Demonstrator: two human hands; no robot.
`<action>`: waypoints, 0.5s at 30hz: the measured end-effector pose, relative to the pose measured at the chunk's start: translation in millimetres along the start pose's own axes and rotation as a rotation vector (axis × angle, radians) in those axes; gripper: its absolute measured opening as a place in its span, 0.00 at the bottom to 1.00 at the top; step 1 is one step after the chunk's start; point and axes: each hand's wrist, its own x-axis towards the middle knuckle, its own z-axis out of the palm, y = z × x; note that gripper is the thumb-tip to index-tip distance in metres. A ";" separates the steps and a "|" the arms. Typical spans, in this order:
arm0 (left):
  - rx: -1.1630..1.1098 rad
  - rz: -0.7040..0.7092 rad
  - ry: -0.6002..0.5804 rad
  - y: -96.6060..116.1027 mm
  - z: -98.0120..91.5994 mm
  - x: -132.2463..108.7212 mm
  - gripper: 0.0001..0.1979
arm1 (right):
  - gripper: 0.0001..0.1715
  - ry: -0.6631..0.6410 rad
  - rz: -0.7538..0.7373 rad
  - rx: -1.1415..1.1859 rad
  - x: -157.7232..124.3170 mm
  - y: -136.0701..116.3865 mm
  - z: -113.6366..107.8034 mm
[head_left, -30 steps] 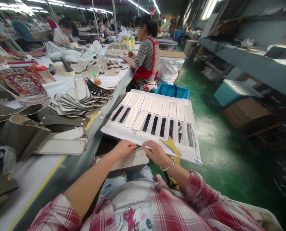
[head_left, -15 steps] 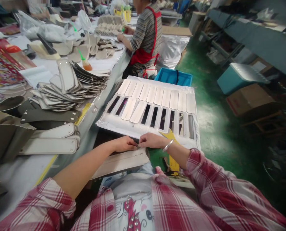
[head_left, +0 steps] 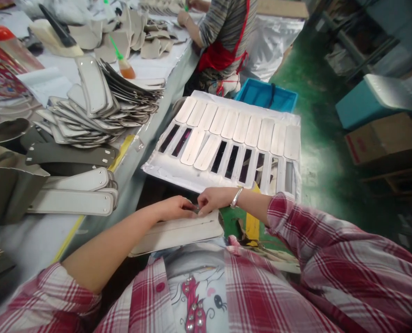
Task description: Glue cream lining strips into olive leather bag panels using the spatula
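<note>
A long off-white panel with rounded corners lies across my lap, a line running along its length. At its far edge, the fingers of my left hand are bent down and closed on it. Close beside them, my right hand, with a silver bangle at the wrist, pinches at the same edge. The fingertips of both hands nearly meet, and what lies between them is too small to make out. Just beyond stands a white-covered rack with rows of similar pale panels laid over its dark slots.
On the table at left lie a heap of pale panels, a smaller stack and an orange glue bottle. A co-worker in a red apron sits ahead. A blue crate and cardboard box are at right.
The view has tilted down and shifted left, so surroundings sit higher and further right. My hands stay at the panel's far edge, with the right fingers now slightly lower over it.
</note>
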 end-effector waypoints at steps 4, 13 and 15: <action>0.060 -0.111 0.052 -0.7 0.0 -2.9 0.24 | 0.17 -0.026 0.069 0.030 4.7 1.2 1.1; 0.412 0.177 0.553 51.1 67.5 -49.4 0.19 | 0.22 0.798 -0.325 -0.117 -89.1 -17.9 78.6; 0.448 0.179 0.555 58.3 89.6 -52.6 0.13 | 0.17 0.876 -0.354 -0.117 -96.9 -14.2 108.3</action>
